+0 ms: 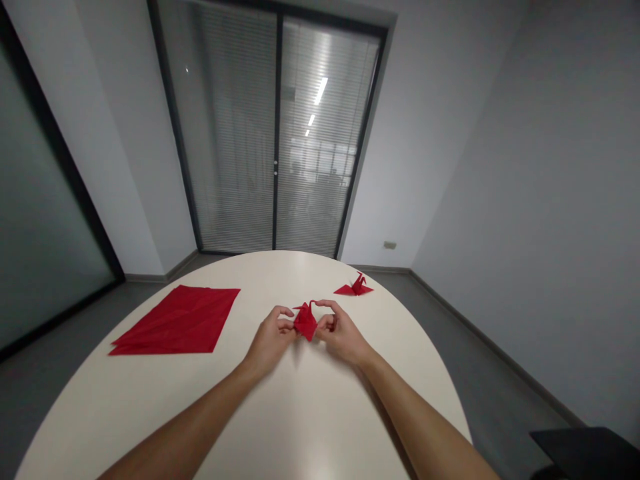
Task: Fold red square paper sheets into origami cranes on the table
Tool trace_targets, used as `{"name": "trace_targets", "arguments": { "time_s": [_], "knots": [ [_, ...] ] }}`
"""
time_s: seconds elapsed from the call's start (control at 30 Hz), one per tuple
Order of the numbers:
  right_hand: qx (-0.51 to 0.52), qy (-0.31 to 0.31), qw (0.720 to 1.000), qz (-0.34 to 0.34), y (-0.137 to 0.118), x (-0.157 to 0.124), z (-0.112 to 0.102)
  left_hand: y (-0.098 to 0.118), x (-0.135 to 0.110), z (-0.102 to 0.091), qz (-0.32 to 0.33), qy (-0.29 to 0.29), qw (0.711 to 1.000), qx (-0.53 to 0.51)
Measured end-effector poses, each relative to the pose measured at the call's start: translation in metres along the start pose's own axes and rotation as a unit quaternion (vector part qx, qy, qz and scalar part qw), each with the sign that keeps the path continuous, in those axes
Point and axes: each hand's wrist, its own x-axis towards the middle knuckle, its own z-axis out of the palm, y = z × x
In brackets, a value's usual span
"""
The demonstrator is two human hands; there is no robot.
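Observation:
Between my two hands is a small red paper crane (305, 321), held just above the middle of the table. My left hand (274, 335) grips its left side with thumb and fingers. On the other side, my right hand (341, 331) has fingers closed at the crane's lower right, while its index finger reaches to the thin upright tip at the top. The fingertips partly hide the crane's edges. A second red paper crane (358, 287), with wings spread, stands on the table beyond my right hand.
A pile of red paper sheets (180, 323) lies on the left of the round white table (305, 413). Past the table's far edge stand glass doors with blinds (275, 133). A black chair (590, 450) shows at the lower right.

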Motion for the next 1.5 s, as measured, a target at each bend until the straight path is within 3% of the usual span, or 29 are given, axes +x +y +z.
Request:
{"name": "trace_targets", "arguments": {
  "time_s": [0.2,0.3,0.4,0.6,0.73,0.83,1.13,1.5],
  "knots": [
    [-0.012,0.012,1.000,-0.023,0.001,0.005,-0.009,-0.013,0.000,-0.003,0.048,0.019,0.995,0.081],
    [-0.060,0.106,0.990,-0.074,-0.001,0.011,-0.026,-0.021,-0.002,-0.008,0.099,0.023,0.976,0.192],
    [-0.161,0.223,0.957,-0.089,0.000,0.013,-0.052,-0.029,-0.005,-0.014,0.140,0.007,0.949,0.281],
    [-0.367,0.336,0.865,0.054,0.010,0.004,-0.093,-0.046,-0.005,-0.022,0.171,-0.004,0.911,0.374],
    [-0.432,0.368,0.809,0.154,0.016,0.001,-0.101,-0.054,-0.004,-0.024,0.177,-0.015,0.894,0.411],
    [-0.451,0.372,0.786,0.200,0.020,0.004,-0.102,-0.055,-0.004,-0.023,0.177,-0.018,0.887,0.427],
    [-0.473,0.386,0.759,0.226,0.028,0.019,-0.105,-0.051,-0.004,-0.019,0.178,-0.021,0.882,0.436],
    [-0.469,0.369,0.773,0.215,0.026,0.019,-0.102,-0.046,-0.005,-0.017,0.174,-0.026,0.883,0.436]
  ]
}}
